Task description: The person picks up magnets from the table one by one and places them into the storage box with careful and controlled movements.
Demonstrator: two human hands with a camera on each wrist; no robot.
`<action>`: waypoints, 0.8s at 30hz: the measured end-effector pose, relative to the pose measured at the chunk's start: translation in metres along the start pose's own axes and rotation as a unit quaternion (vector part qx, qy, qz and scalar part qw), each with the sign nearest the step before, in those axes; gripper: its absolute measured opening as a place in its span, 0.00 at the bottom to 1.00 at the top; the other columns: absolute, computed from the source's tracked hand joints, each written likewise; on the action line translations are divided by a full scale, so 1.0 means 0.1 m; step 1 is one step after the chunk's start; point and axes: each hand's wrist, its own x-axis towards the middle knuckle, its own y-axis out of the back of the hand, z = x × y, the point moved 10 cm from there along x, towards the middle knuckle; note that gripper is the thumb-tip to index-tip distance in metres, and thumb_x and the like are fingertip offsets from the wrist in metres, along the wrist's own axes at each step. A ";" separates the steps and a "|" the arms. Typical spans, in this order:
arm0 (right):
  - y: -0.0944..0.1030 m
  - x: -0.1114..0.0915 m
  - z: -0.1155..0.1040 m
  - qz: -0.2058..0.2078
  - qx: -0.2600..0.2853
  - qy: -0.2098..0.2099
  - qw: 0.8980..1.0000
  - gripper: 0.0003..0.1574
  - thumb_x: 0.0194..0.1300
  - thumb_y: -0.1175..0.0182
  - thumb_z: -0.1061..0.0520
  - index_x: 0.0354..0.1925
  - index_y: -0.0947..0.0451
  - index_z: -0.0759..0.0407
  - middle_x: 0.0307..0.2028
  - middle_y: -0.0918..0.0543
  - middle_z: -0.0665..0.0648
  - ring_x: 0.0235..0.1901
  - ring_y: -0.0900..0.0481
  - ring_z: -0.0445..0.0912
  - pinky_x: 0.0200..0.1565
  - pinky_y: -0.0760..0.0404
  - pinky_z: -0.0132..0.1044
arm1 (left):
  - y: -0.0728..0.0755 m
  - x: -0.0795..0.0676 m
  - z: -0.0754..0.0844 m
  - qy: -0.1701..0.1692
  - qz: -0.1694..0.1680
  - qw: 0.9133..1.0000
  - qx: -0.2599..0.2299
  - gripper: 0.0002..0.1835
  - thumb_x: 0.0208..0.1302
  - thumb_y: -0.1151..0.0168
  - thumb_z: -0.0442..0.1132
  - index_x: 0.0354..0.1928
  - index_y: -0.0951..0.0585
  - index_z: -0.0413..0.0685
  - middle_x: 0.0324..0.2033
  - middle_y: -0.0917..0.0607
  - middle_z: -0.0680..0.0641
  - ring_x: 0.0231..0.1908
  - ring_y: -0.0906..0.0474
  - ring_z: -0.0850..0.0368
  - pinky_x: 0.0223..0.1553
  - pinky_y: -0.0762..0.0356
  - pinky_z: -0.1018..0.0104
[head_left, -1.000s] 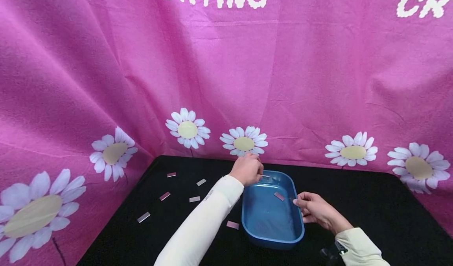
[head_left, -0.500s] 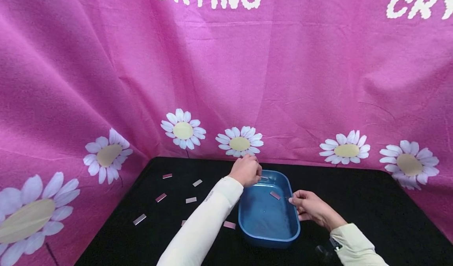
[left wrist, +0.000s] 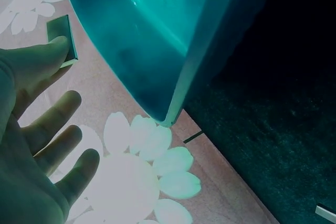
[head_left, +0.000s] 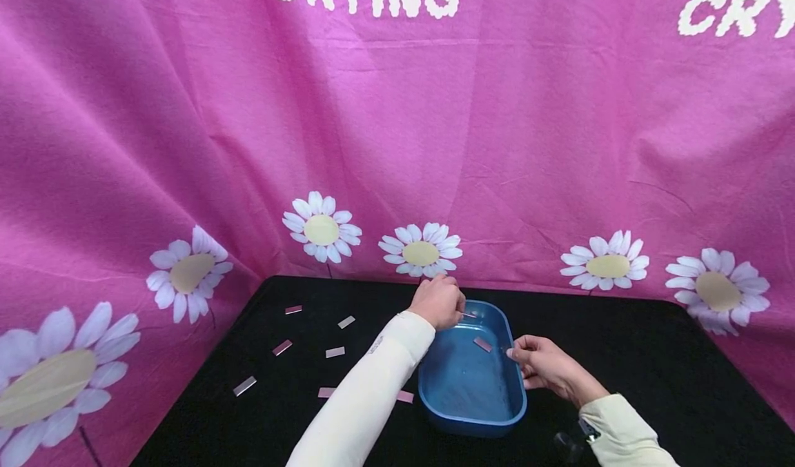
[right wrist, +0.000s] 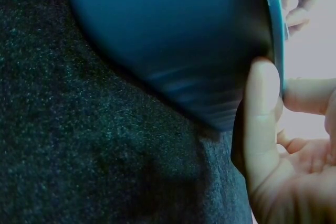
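A small flat rectangular tile (left wrist: 62, 38) is pinched between the thumb and a finger of my left hand (head_left: 438, 303). The other fingers spread out, as the left wrist view shows. In the head view that hand is over the far left corner of a deep blue plastic tub (head_left: 475, 423). One pinkish tile (head_left: 482, 344) lies inside the tub. On the tub's right side, my right hand (head_left: 551, 369) grips the rim, with the thumb and a finger on either side of the wall (right wrist: 210, 40) in the right wrist view.
Several loose tiles lie left of the tub on the black table (head_left: 621, 356), among them a silvery one (head_left: 245, 385) and a pink one (head_left: 405, 397) by my left sleeve. A pink curtain (head_left: 528, 143) with daisies hangs behind the table.
My left hand has shifted slightly right over the tub with the tile, and its sleeve uncovers more of a pink tile on the table. The right hand keeps its hold on the rim.
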 end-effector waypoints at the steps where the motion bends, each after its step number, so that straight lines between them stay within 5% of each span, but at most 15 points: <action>1: -0.01 0.00 0.00 -0.002 -0.001 0.002 1.000 0.06 0.73 0.48 0.57 0.41 0.32 0.60 0.26 0.26 0.48 0.23 0.24 0.37 0.27 0.18 0.30 | 0.00 0.00 0.00 0.000 -0.002 1.000 0.000 0.03 0.57 0.31 0.47 0.28 0.11 0.64 0.37 0.16 0.57 0.46 0.24 0.59 0.41 0.24 0.64; 12: 0.02 0.00 0.01 0.006 -0.002 -0.019 1.000 0.07 0.74 0.48 0.56 0.43 0.31 0.59 0.27 0.25 0.49 0.24 0.24 0.38 0.29 0.17 0.31 | -0.02 -0.01 0.05 -0.001 -0.024 1.000 0.000 0.04 0.59 0.33 0.47 0.32 0.10 0.65 0.38 0.16 0.58 0.46 0.25 0.60 0.41 0.25 0.65; 24: -0.01 -0.01 -0.01 -0.002 0.000 -0.016 1.000 0.07 0.74 0.49 0.56 0.43 0.31 0.59 0.27 0.25 0.49 0.24 0.23 0.38 0.29 0.17 0.30 | -0.17 -0.02 0.06 0.010 -0.085 0.996 0.005 0.04 0.59 0.31 0.51 0.33 0.11 0.65 0.36 0.13 0.60 0.45 0.24 0.61 0.39 0.23 0.66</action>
